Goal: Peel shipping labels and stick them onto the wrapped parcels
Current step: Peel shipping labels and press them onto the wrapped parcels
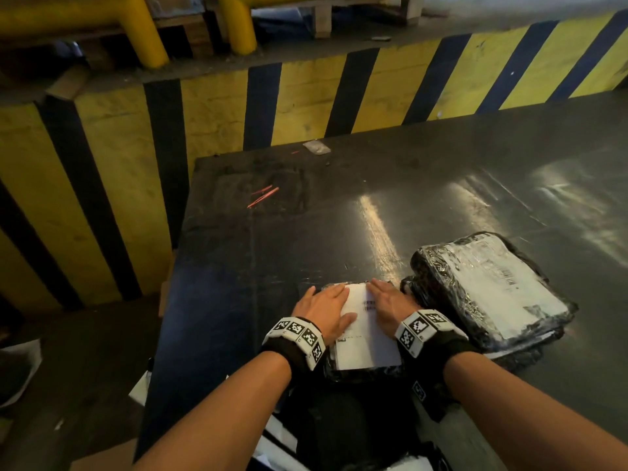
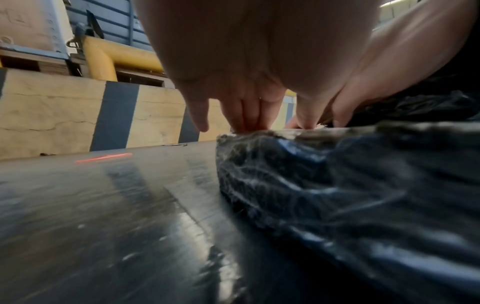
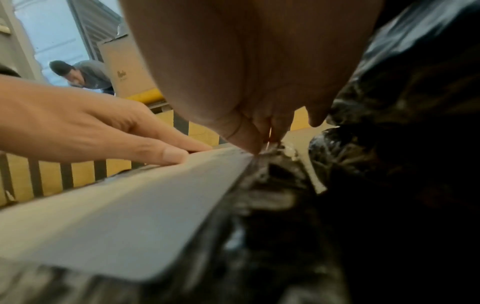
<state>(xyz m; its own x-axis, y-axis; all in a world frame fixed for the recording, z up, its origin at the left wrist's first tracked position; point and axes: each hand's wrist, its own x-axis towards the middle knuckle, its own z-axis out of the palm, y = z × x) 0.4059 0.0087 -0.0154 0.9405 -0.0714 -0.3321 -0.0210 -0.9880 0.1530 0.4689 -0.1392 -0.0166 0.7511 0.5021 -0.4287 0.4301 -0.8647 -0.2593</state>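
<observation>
A black wrapped parcel (image 1: 365,372) lies at the near edge of the dark table (image 1: 306,232). A white shipping label (image 1: 368,334) lies flat on its top. My left hand (image 1: 326,309) presses the label's left side with straight fingers. My right hand (image 1: 387,300) lies flat on its right side. In the left wrist view my left hand's fingers (image 2: 246,115) touch the far top edge of the wrapped parcel (image 2: 350,185). In the right wrist view the label (image 3: 124,216) spreads under both hands, my right hand's fingertips (image 3: 254,144) at its far corner.
A stack of black wrapped parcels (image 1: 489,294) with a white label on top lies just right of my hands. Thin red strips (image 1: 263,197) and a small clear packet (image 1: 316,147) lie farther back. A yellow-and-black striped barrier (image 1: 306,96) borders the table. A person (image 3: 80,76) bends over beyond it.
</observation>
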